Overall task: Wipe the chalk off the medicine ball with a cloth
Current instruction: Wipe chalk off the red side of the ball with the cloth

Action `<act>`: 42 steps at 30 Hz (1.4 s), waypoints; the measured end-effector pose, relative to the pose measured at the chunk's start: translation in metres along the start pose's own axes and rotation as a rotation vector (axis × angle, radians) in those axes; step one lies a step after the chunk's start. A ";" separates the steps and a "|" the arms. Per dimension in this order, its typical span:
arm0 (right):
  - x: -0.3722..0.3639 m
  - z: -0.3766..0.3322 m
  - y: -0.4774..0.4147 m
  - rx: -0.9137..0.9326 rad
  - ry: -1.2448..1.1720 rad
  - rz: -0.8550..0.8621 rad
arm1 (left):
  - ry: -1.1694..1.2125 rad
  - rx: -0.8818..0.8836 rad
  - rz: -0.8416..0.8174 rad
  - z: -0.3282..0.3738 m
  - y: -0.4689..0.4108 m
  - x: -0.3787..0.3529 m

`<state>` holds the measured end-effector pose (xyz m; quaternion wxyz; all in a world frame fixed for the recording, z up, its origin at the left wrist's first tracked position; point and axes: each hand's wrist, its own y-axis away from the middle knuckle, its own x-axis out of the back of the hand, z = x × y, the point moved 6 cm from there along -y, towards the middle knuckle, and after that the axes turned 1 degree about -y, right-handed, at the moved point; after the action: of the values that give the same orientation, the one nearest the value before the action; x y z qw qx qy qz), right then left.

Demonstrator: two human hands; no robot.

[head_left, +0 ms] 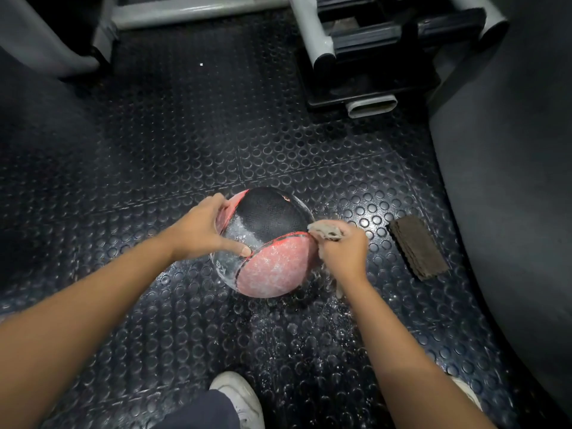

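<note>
I am holding both bare arms stretched forward and down. My left hand is gripping the left side of the medicine ball, thumb stretched across its near face, and my right hand is bunching the cloth in curled fingers against its right edge.

I see the medicine ball in black and pinkish-red panels, speckled white. The cloth is pale beige. The floor mat is black with a round-stud pattern, the block at right brown, the shoe at bottom white.
</note>
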<state>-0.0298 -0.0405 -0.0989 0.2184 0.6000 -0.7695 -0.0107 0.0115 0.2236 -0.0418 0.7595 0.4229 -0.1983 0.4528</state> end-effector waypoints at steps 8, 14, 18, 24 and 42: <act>-0.017 -0.024 -0.018 0.066 0.060 -0.003 | 0.033 0.011 0.001 -0.002 -0.001 0.004; 0.005 -0.001 -0.020 -0.025 0.041 0.028 | -0.043 -0.022 0.015 0.008 -0.001 -0.003; -0.016 -0.031 -0.026 0.061 0.019 0.013 | -0.008 0.001 0.015 0.001 0.000 0.001; 0.002 -0.012 0.003 0.075 0.073 -0.073 | 0.023 0.010 0.018 -0.004 0.004 -0.002; 0.008 0.022 -0.016 0.022 0.155 -0.160 | 0.027 -0.017 0.011 -0.002 0.004 -0.004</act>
<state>-0.0244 -0.0575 -0.1209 0.2690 0.6611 -0.6999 0.0268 0.0059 0.2245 -0.0438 0.7631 0.4091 -0.1941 0.4612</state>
